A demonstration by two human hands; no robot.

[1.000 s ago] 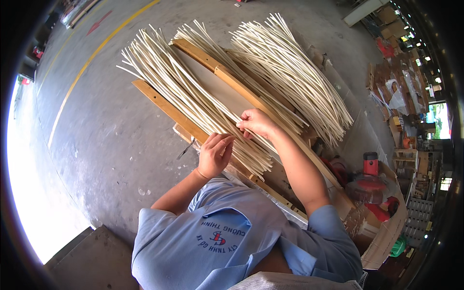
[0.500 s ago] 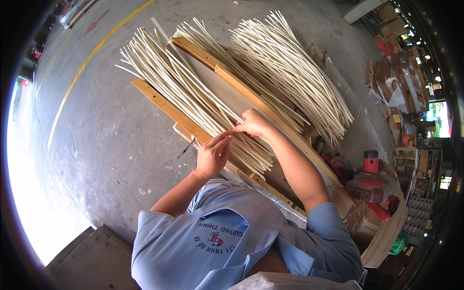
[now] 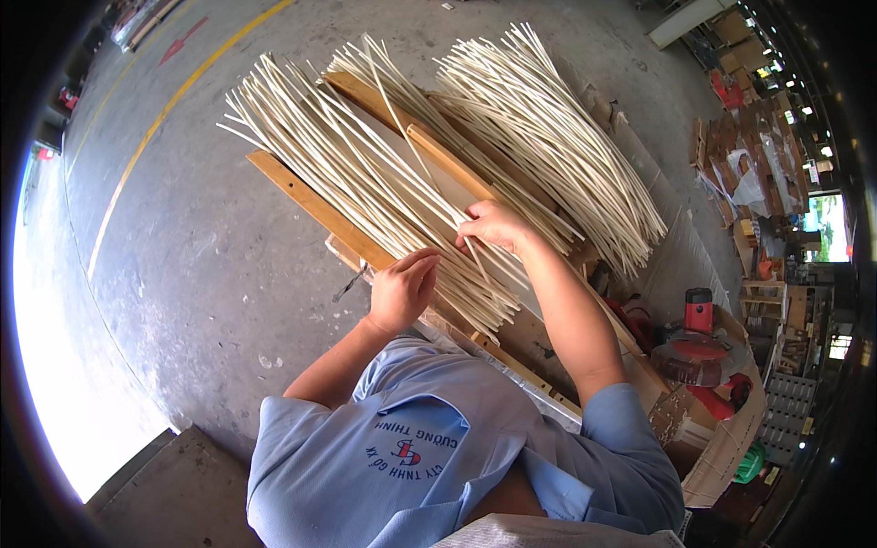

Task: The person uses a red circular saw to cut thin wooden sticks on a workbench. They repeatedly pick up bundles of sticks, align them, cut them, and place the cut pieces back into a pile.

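Thin pale rattan-like canes [image 3: 343, 173] lie in a long loose bundle in front of me, between two wooden rails. My right hand [image 3: 493, 226] is closed on a cane [image 3: 402, 128] at the bundle's right side. This cane slants up and left across the middle wooden rail [image 3: 457, 164]. At the bundle's near left edge, beside the left wooden rail [image 3: 320, 208], rests my left hand [image 3: 405, 288]. Its fingers are curled and pressed together, and what they hold, if anything, is hidden.
Two more cane bundles, a narrow one [image 3: 507, 178] and a wide one [image 3: 557, 137], lie farther right. A red and black power tool [image 3: 699, 342] stands at a cardboard box [image 3: 731, 457] on the right. Grey floor [image 3: 219, 228] with a yellow line [image 3: 174, 105] spreads to the left.
My right hand has moved slightly right and nearer, away from the left hand. A cane has swung right and now crosses the middle rail. The left hand has hardly moved.
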